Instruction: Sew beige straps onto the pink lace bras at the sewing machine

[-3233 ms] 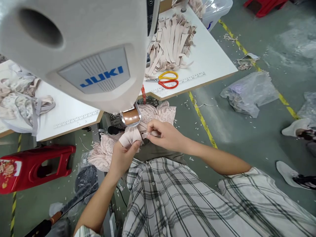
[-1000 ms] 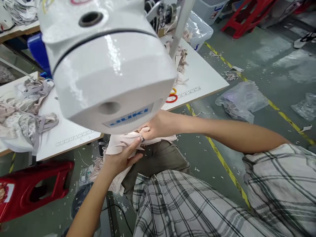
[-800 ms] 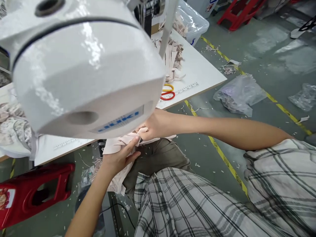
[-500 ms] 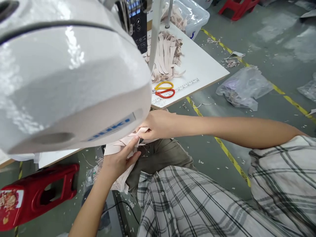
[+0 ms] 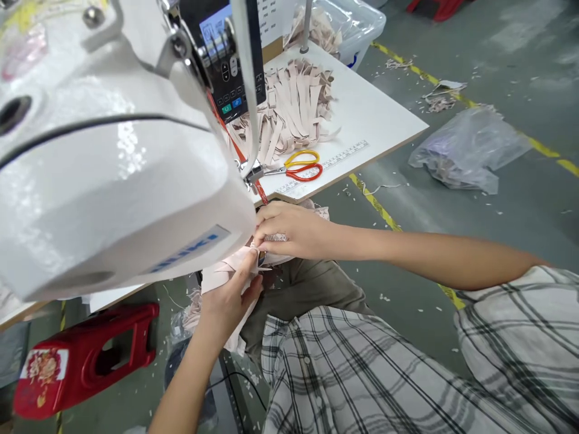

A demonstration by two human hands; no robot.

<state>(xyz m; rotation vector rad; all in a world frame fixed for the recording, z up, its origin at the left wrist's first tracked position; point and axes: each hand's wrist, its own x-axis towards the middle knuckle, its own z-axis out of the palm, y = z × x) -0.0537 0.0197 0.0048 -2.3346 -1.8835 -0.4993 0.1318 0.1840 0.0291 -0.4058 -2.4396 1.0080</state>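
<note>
1 pale cloth: right grip pinched on it, left grip touching, closure unclear.

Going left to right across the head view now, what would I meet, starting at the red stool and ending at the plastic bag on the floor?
Red stool, left hand, right hand, plastic bag.

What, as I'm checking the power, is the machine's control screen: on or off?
On: the control screen glows pale blue above its buttons.
</note>
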